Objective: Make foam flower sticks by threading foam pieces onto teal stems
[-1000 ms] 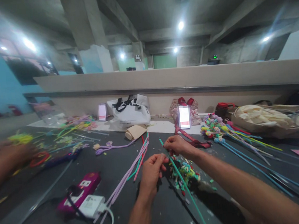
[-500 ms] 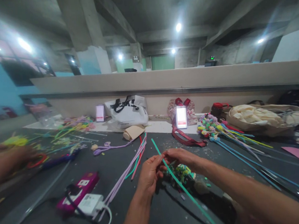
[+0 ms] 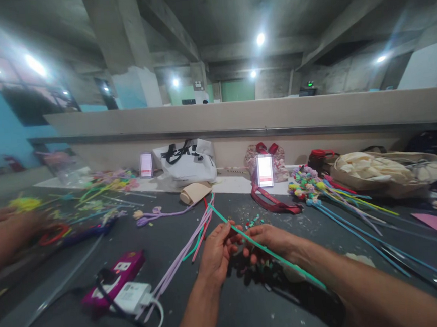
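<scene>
My left hand [image 3: 216,252] and my right hand [image 3: 268,240] meet over the dark table [image 3: 252,307], fingers pinched together. Both grip a long green pipe cleaner [image 3: 223,218] that runs from the upper left, between my fingers, down along my right forearm. Small coloured scraps [image 3: 254,222] lie on the table just beyond my fingers. A bundle of lilac, pink and red pipe cleaners [image 3: 194,238] lies left of my left hand.
A magenta device [image 3: 117,274] with a white charger [image 3: 132,297] sits at the lower left. Another person's blurred arm [image 3: 5,240] reaches in at the left. Finished flower stems [image 3: 319,188], a white bag [image 3: 186,161], a red-handled bag [image 3: 267,164] and a beige sack [image 3: 378,168] line the back.
Both hands dropped lower and closer together. The green pipe cleaner tilted flatter, its far tip swinging left. The clump of coloured scraps below my hands is now covered.
</scene>
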`<state>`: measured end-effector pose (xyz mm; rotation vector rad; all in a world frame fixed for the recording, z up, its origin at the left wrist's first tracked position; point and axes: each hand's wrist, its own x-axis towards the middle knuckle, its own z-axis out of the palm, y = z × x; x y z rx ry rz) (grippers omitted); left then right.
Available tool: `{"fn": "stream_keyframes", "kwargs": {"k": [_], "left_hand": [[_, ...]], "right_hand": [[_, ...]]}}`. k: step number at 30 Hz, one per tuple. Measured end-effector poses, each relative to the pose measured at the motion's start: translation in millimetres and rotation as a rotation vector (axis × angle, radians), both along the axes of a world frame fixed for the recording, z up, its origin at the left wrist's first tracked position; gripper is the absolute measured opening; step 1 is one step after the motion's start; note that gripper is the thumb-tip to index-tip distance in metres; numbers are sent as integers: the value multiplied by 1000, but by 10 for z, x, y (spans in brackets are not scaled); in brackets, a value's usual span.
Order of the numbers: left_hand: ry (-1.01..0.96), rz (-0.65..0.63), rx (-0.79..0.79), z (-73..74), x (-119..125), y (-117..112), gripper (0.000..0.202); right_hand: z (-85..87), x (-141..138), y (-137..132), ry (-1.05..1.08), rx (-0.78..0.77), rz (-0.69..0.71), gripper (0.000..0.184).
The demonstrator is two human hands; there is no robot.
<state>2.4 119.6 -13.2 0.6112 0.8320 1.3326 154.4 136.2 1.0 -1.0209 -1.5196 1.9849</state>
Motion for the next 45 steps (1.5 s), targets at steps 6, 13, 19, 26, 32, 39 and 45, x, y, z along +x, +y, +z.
{"fn": "stream_keyframes", "kwargs": {"k": [6, 13, 19, 26, 32, 39, 45], "left_hand": [[-77, 34, -25, -15, 3, -1, 6], [-129, 82, -53, 32, 15, -8, 3], [-183, 237, -65, 38, -115, 40, 7], [-258, 276, -85, 93, -191, 49, 11], [-326, 145, -75, 131, -204, 47, 20], [-278, -34, -69, 99, -90, 9, 11], [-218, -79, -80, 69, -67, 14, 9]], "right_hand": [[120, -10, -99, -19, 102, -25, 30], [48, -49, -98, -174, 235, -142, 26], [73, 438, 71, -379, 355, -197, 21], [76, 744, 61, -629, 567, -167, 19], [111, 720, -18, -769, 833, -156, 27], [351, 684, -73, -739, 945, -85, 26], [256, 766, -74, -782, 906, -141, 27]]}}
